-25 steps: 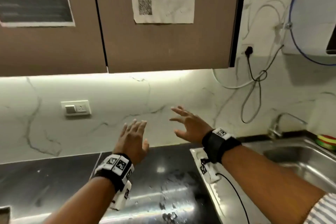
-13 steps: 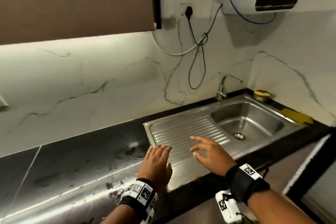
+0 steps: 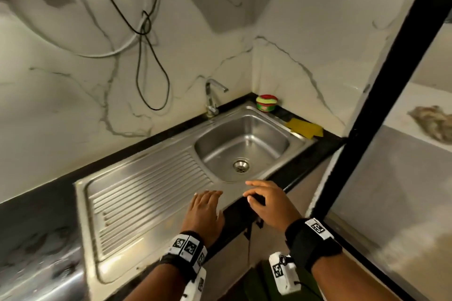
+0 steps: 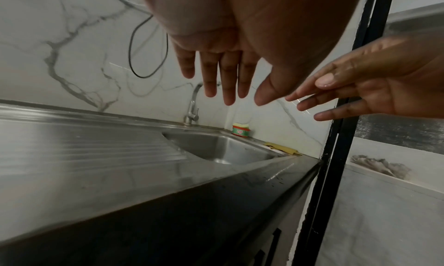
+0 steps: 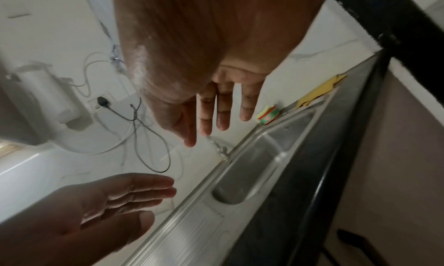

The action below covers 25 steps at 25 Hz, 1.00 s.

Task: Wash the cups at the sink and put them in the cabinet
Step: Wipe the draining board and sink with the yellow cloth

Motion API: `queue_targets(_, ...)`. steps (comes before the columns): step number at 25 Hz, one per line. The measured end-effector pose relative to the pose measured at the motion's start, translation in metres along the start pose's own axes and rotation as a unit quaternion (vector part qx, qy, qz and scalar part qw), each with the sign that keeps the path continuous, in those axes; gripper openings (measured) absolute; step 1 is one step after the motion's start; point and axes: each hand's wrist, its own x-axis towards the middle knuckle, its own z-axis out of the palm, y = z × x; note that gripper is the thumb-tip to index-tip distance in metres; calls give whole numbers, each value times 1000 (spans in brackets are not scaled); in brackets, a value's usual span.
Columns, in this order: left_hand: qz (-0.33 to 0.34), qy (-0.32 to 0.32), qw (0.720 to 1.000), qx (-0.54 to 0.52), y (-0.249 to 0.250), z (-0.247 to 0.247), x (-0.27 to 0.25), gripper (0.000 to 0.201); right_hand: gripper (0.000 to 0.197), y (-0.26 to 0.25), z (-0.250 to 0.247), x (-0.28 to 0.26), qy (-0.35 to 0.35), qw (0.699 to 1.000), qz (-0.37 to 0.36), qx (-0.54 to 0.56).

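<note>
No cup shows in any view. The steel sink has a bare basin with a drain and a tap at its back. My left hand hovers over the front of the ribbed drainboard, fingers straight and together, holding nothing. My right hand hovers just right of it, above the black counter edge in front of the basin, fingers loosely spread and holding nothing. In the left wrist view the left hand hangs above the sink; in the right wrist view the right hand does the same.
A round red, green and yellow tub sits in the back corner, with a yellow cloth beside the basin. Cables hang on the marble wall. A black frame post rises right of the counter. A crumpled rag lies beyond it.
The view has swung down and right from the wall cabinets to the sink. Both hands have dropped from in front of the wall to just above the sink's front edge, still holding nothing.
</note>
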Motion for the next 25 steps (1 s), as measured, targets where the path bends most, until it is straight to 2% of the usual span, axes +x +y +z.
queue_targets(5,13,-47,999,-24,39,33,67,51,16,58,-36,18,12,998,52,-14)
queue_targets(12,39,-55,995,-78,71,65,185,53,17,124,-77,81,-2,993,110,-29)
queue_targets(16,38,-53,992,-105,76,70,240,52,15,158,-98,128,27,990,136,-16)
queue_targets(18,24,-43,993,-111,73,70,259,50,16,176,-111,156,32,987,157,-30)
queue_targets(22,-26,-25,992,-122,66,77,294,47,22,232,-137,228,-15,974,209,-82)
queue_targets(25,-82,7,989,-126,69,78,315,45,27,274,-153,275,-25,971,189,-141)
